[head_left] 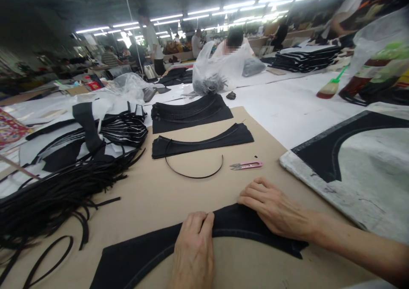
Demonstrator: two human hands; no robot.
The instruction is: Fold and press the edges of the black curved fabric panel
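A curved black fabric piece point(137, 248) lies across the tan work surface in front of me, with a pale line along its inner curve. My left hand point(193, 248) is closed at the middle of the piece, its fingers bent over the far edge. To the right, my right hand point(276, 206) curls its fingers at that same edge, its palm over the fabric; the fingertips of both hands are partly hidden. Pink-handled thread snips point(252, 165) lie beyond my right hand. Near them a thin black strip point(200, 177) forms an arc.
Two stacks of black cut fabric, the nearer point(201, 145) and the farther point(191, 114), lie ahead. Left is a heap of black strips point(64, 195). On the right, another black piece point(322, 152) rests on a whitish slab point(377, 195). A small green-tipped bottle point(329, 89) stands behind.
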